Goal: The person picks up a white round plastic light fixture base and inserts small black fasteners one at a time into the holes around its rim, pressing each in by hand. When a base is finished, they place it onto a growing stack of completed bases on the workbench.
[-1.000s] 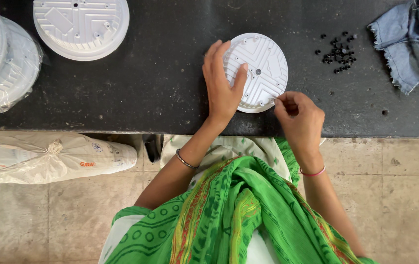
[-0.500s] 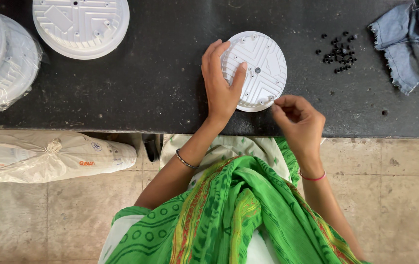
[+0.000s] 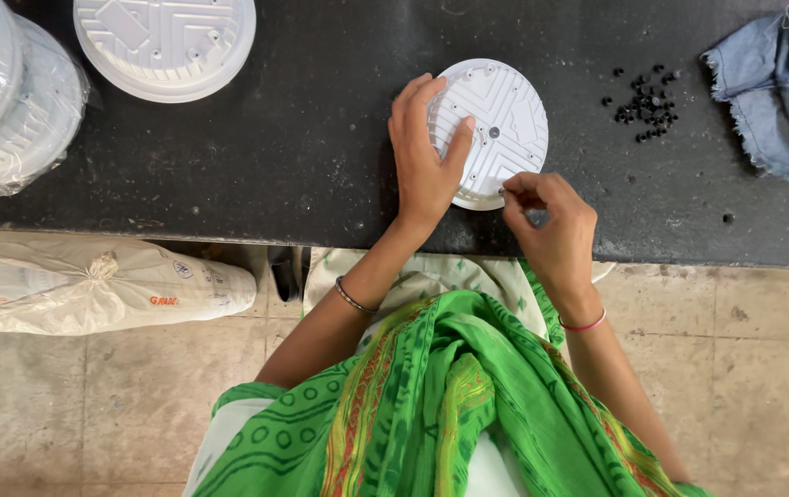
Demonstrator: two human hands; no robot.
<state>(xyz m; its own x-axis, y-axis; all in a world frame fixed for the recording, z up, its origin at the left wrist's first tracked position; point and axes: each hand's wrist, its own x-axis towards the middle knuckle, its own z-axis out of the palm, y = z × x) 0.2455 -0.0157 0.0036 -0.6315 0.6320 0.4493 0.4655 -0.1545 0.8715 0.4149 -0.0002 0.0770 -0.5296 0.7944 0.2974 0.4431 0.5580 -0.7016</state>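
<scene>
We have a round white plastic disc (image 3: 495, 129) lying ribbed side up on the dark worktop (image 3: 302, 138), a little right of centre in the upper part of the frame and close to the worktop's near edge. Our left hand (image 3: 426, 161) lies flat and open on the disc's left side, fingers spread over the rim and the thumb reaching in toward the middle, so it presses the disc down without closing around anything. Our right hand (image 3: 546, 216) sits at the disc's lower right rim with thumb and fingertips pinched together; something small seems to be held there against the plastic, but it is too small for us to make out, so we cannot tell what it is. A loose heap of small black bits (image 3: 645, 101) lies to the upper right, near a scrap of blue denim cloth (image 3: 776, 83). To do this well, we judge that we should keep the left palm pressing evenly so the disc cannot turn or slide toward the edge, keep the left thumb clear of the spot being worked, and bring the pinched fingertips straight down onto the rim hole instead of at a slant. A bigger white disc (image 3: 164, 41) sits at the upper left, with wrapped stacks (image 3: 8, 101) beside it, well apart from our work.
</scene>
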